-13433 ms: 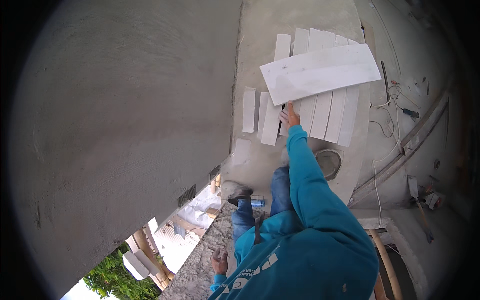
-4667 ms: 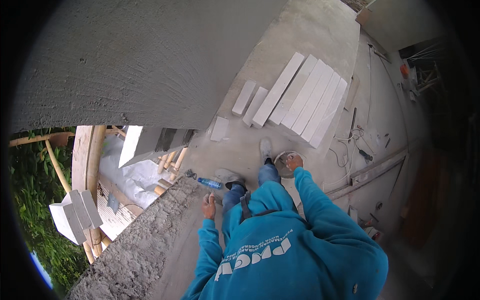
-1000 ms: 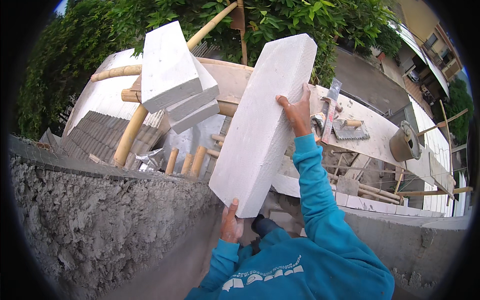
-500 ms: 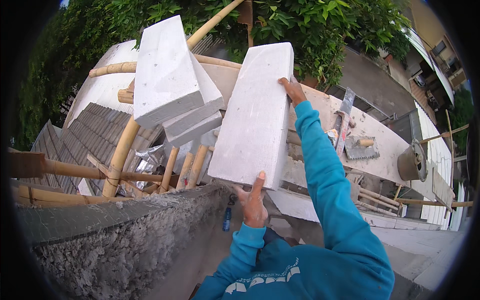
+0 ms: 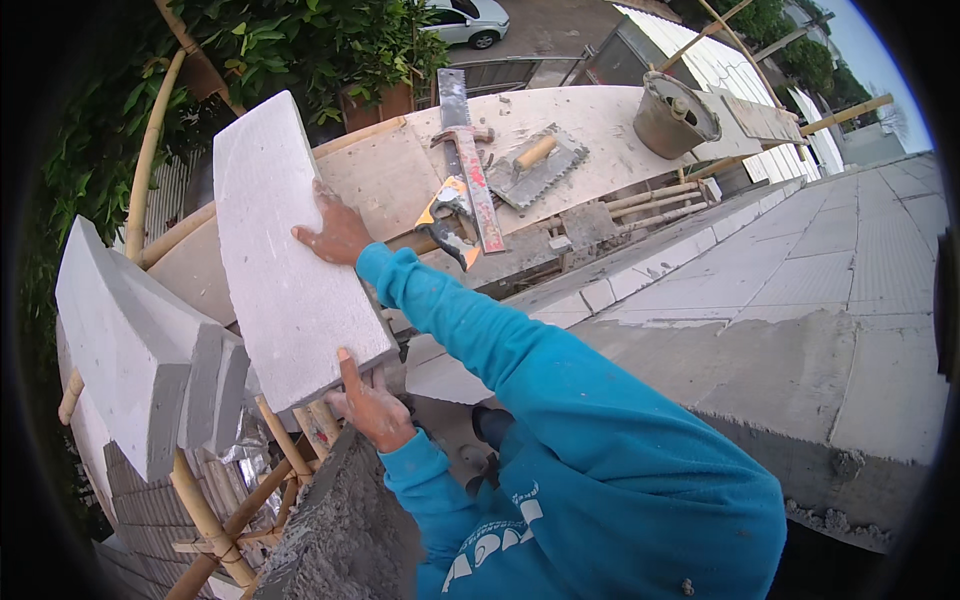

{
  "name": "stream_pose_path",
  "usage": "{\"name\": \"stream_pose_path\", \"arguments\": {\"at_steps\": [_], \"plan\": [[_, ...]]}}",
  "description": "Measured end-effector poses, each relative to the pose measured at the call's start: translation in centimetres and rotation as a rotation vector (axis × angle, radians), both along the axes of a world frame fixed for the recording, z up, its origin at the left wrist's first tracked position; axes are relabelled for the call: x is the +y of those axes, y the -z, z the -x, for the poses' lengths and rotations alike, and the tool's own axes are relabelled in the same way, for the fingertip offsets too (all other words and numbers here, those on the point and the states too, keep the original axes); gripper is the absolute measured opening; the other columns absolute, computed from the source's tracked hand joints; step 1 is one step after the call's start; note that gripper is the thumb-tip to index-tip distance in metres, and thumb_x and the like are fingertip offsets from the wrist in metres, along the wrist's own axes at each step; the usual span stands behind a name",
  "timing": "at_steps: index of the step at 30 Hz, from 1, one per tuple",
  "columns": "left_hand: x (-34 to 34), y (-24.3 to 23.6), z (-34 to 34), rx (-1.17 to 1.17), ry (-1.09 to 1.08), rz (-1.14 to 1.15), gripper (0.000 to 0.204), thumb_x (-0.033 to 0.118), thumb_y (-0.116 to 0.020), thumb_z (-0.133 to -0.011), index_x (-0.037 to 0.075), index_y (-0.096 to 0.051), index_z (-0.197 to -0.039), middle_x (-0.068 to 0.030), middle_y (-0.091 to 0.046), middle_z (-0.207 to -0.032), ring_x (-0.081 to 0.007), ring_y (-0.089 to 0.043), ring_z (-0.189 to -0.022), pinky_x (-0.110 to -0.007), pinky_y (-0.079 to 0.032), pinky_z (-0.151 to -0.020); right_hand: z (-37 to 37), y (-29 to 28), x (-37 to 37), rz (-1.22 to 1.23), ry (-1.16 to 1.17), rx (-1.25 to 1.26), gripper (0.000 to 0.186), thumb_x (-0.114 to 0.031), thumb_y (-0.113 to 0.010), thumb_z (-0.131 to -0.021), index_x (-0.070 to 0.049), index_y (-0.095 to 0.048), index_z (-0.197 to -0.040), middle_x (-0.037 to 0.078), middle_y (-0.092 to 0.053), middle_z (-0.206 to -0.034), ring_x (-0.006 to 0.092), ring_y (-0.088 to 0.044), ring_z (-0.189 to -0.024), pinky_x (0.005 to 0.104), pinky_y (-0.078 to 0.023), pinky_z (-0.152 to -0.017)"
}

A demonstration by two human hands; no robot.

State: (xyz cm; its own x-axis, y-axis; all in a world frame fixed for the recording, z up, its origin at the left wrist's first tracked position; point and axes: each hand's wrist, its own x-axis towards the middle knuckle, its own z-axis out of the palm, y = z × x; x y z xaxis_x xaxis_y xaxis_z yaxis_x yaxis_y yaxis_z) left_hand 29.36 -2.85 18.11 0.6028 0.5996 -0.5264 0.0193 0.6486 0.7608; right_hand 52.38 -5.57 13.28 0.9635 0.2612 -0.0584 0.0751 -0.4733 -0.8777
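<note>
A long white lightweight concrete block point(image 5: 285, 270) lies lengthwise between my hands, its lower end toward me. My left hand point(image 5: 372, 408) holds the lower end, thumb on the upper face and fingers underneath, partly hidden. Higher up, my right hand point(image 5: 340, 230) grips the block's right side, its fingers spread over the upper face. What the block's underside rests on is hidden. To its left stand several more stacked white blocks point(image 5: 120, 340), close beside the held one.
On the plank platform point(image 5: 600, 110) lie a hand saw point(image 5: 455, 215), a hammer point(image 5: 465, 135), a long red-stained tool point(image 5: 482, 195) and a notched trowel point(image 5: 540, 165). A mortar bucket point(image 5: 675, 115) stands farther right. Bamboo poles point(image 5: 205, 510) and a rough wall point(image 5: 345, 520) are near; a block wall point(image 5: 800, 270) runs right.
The view has swung right, so the stack and held block appear farther left. My right hand has shifted from the block's far right edge onto its upper face; my left still holds the lower end.
</note>
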Motion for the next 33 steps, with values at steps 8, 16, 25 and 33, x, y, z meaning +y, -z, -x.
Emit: {"name": "stream_pose_path", "arguments": {"at_steps": [8,16,25,33], "plan": [[3.0,3.6,1.4,0.037,0.126,-0.084,0.072,0.019,-0.073,-0.088,-0.001,-0.03,-0.142,-0.0197,-0.046,-0.134,-0.0348,-0.051,-0.121,-0.055,-0.048,-0.1,3.3,0.5,0.9,0.024,0.135,0.009,0.095,-0.041,-0.066,-0.087,-0.009,-0.011,-0.157,0.01,-0.019,-0.163,0.028,-0.023,-0.148,0.0607,-0.016,-0.117],[4.8,2.7,1.9,0.081,0.24,0.003,0.083,0.026,-0.078,-0.084,0.001,-0.027,-0.144,-0.0186,-0.044,-0.137,-0.0385,-0.048,-0.124,-0.056,-0.046,-0.1,2.4,0.1,1.1,-0.005,0.163,0.028,0.09,-0.041,-0.066,-0.087,-0.006,-0.019,-0.155,0.019,-0.032,-0.155,0.0348,-0.038,-0.139,0.0508,-0.031,-0.113],[7.4,1.8,3.8,0.079,0.296,0.013,0.088,0.042,-0.071,-0.087,0.003,-0.025,-0.152,-0.0257,-0.022,-0.153,-0.0444,-0.035,-0.138,-0.058,-0.04,-0.105,14.0,-5.7,-0.8,-0.315,0.402,-0.298,0.068,-0.029,-0.068,-0.087,0.003,-0.042,-0.142,0.028,-0.056,-0.131,0.0392,-0.056,-0.121,0.0424,-0.044,-0.103],[7.9,4.5,11.9,0.068,0.391,0.02,0.074,0.037,-0.06,-0.094,0.011,-0.026,-0.154,-0.0266,-0.007,-0.159,-0.0406,-0.033,-0.142,-0.053,-0.037,-0.11,40.4,-6.4,-7.4,-0.377,0.269,-0.221,0.038,-0.018,-0.062,-0.09,-0.001,-0.06,-0.124,0.02,-0.067,-0.112,0.0312,-0.069,-0.093,0.0415,-0.054,-0.083]]}}
